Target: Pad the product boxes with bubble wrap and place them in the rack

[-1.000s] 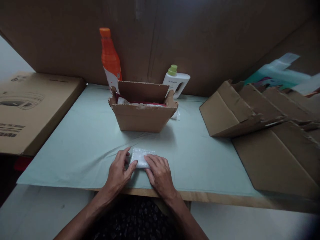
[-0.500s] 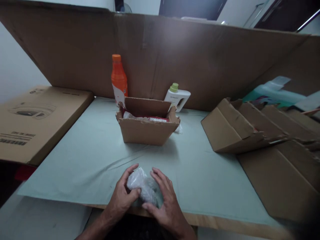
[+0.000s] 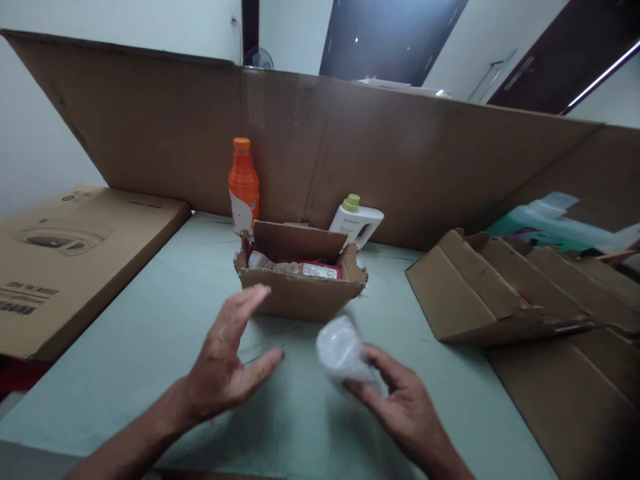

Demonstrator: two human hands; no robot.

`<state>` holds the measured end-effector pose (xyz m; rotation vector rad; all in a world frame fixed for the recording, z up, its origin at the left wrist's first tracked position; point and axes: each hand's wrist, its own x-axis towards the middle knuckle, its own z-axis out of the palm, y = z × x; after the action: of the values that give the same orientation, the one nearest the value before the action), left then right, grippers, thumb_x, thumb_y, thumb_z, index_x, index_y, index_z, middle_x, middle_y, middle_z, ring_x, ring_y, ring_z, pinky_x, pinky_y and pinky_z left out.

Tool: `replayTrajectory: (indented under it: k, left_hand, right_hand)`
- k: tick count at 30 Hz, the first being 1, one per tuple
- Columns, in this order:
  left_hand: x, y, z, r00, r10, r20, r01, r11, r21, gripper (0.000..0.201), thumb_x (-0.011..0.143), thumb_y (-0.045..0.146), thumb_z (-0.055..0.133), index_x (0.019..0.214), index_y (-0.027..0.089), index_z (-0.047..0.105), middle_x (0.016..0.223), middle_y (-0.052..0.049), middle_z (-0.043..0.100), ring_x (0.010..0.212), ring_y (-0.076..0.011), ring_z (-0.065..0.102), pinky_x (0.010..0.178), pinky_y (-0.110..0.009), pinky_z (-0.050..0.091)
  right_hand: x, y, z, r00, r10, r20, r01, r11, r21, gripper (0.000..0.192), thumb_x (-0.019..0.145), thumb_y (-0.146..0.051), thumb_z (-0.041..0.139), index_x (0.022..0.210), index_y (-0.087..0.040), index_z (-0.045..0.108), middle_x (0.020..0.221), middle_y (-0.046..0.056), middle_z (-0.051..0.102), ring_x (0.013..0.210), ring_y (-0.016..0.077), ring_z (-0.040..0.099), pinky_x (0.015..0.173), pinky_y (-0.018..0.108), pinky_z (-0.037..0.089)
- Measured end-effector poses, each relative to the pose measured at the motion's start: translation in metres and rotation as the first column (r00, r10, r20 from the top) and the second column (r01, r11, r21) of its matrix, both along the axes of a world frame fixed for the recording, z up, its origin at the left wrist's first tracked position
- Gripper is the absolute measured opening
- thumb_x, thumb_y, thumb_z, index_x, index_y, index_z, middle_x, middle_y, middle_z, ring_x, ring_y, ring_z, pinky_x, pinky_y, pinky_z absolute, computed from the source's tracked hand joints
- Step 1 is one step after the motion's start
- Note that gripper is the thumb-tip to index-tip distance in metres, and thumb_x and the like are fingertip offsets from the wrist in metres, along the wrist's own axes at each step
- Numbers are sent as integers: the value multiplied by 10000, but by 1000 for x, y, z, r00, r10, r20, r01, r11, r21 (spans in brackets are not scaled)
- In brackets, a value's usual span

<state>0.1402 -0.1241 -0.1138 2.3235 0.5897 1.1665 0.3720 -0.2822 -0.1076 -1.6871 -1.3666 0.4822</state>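
A bubble-wrapped item (image 3: 341, 349) is gripped at its lower right end by my right hand (image 3: 395, 393), raised over the table; the wrap hides what is inside. My left hand (image 3: 227, 357) is held apart from it with fingers and thumb spread, holding nothing, close to the near left corner of an open cardboard box (image 3: 303, 297). Inside that box lie a red item and some clear or whitish wrapping (image 3: 320, 270), only partly visible over the front wall.
Behind the box stand an orange bottle (image 3: 244, 183) and a white jug with a green cap (image 3: 355, 220). Several cardboard boxes (image 3: 450, 293) lean at the right, near a teal bottle (image 3: 545, 223). A large flat carton (image 3: 95, 247) lies left. A cardboard wall (image 3: 400, 153) closes off the back.
My hands have moved forward and apart. My left hand has let go of the bubble-wrapped item, and my right hand has carried it up toward the box. The view has tilted up slightly.
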Motion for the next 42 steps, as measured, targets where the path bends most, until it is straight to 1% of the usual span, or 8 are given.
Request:
replayTrajectory:
  k: [4,8,12,16,24,36,39,42]
  left_hand:
    - [21,47,24,970,212,-120,-161,929,334,455,877,172,605,1328,186,545,1310,-140,648,1351,-338,507,1141,-560,349]
    - [25,48,3,971,169,-168,-98,926,365,212,860,49,529,990,193,614,1100,-79,732,1229,-280,607,1172,-568,273]
    - [21,39,-11,975,169,-146,-111,935,338,208,879,67,530,1025,199,597,1149,-86,722,1236,-265,598,1157,-543,287]
    - [22,41,-5,976,161,-149,-107,942,317,130,905,157,575,1017,219,597,1059,-69,744,1153,-260,643,1149,-550,284]
    - [24,43,3,976,149,-161,-96,949,301,90,922,176,568,991,225,598,930,-24,740,877,-188,691,1148,-529,276]
    - [21,40,0,980,190,61,-200,941,272,370,861,134,658,1205,239,570,1184,-80,655,1159,-251,613,1147,-525,356]
    - [2,41,-15,940,290,178,-305,950,67,695,840,195,706,1463,300,415,1460,-101,492,1371,-295,466,1172,-525,349]
    - [-10,50,-38,948,312,56,-280,907,-314,764,874,336,685,1541,318,314,1578,-96,390,1427,-308,415,1182,-535,335]
  right_hand:
    - [45,27,45,986,-147,82,127,970,208,322,829,-405,751,1109,-249,713,1002,36,766,865,211,727,764,282,583]
    - [62,73,83,965,-124,232,62,965,255,286,843,-357,714,1110,-252,708,1013,22,760,889,206,712,811,310,561]
    - [57,127,95,903,198,381,-183,980,-75,240,833,-251,624,1045,-227,733,941,4,772,782,184,700,678,266,517]
    - [34,169,78,694,514,504,-288,840,-460,93,807,-227,694,874,-235,758,761,0,760,652,174,665,572,249,409]
    - [1,190,77,357,625,695,-201,778,-596,123,799,-135,673,732,-177,767,700,84,751,640,222,686,569,301,383]
    - [24,170,86,700,554,452,-460,833,-308,387,884,-117,601,1194,-306,736,1041,-9,789,926,193,728,800,287,526]
    - [54,120,84,928,125,351,-146,989,35,245,943,-276,578,1111,-266,756,1073,17,778,968,200,721,859,339,547]
    - [79,74,45,937,-329,120,300,930,213,216,927,-382,608,1008,-230,739,833,36,769,801,203,722,779,365,571]
